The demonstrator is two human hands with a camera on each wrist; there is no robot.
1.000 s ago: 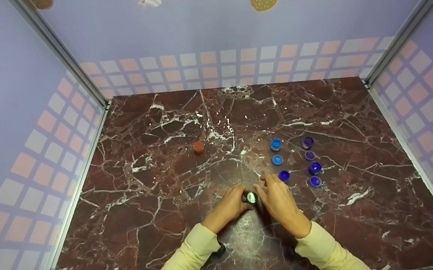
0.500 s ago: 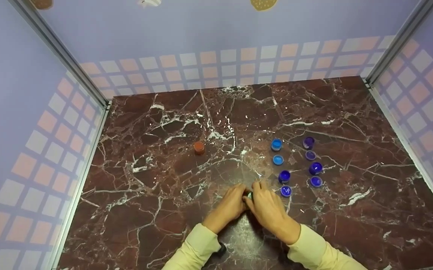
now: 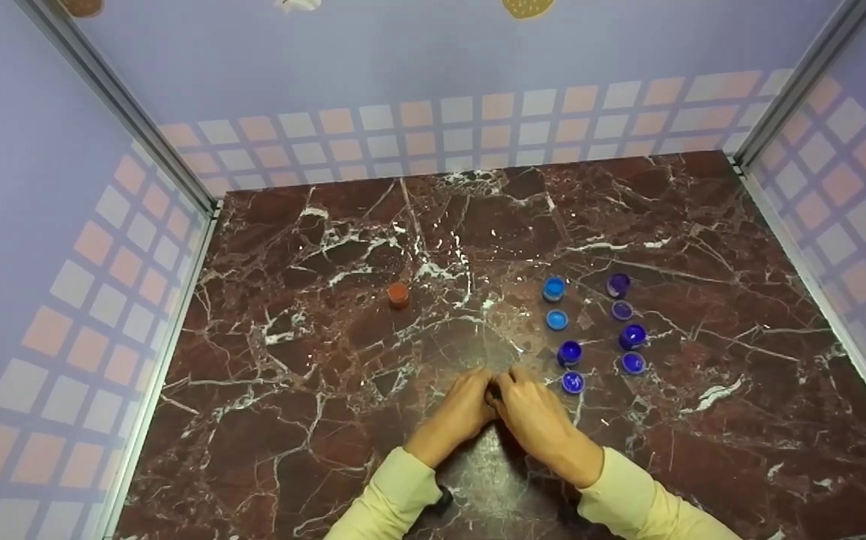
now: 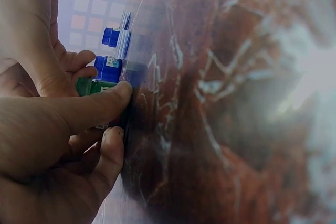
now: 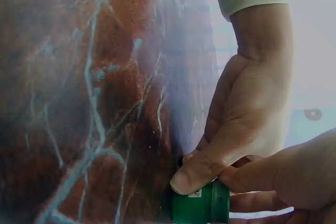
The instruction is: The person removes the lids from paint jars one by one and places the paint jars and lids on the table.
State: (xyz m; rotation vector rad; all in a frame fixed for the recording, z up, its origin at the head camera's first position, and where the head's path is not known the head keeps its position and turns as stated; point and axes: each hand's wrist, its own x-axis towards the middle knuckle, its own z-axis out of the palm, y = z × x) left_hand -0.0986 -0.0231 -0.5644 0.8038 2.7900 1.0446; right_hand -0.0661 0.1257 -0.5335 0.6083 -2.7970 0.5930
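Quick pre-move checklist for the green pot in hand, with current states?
1. Left hand holds green pot: ok.
2. Right hand on the pot's top: ok, fingers curled over it.
3. Pot lid on or off: cannot tell, fingers cover it.
4. Pot resting on the table: cannot tell.
5. Blue pots clear of the hands: ok, apart to the right.
6. Orange pot untouched: ok.

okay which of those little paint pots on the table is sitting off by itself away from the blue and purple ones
The orange-brown pot. It stands alone left of centre, while the blue and purple pots cluster in two columns to the right, and the green pot is held between both hands.
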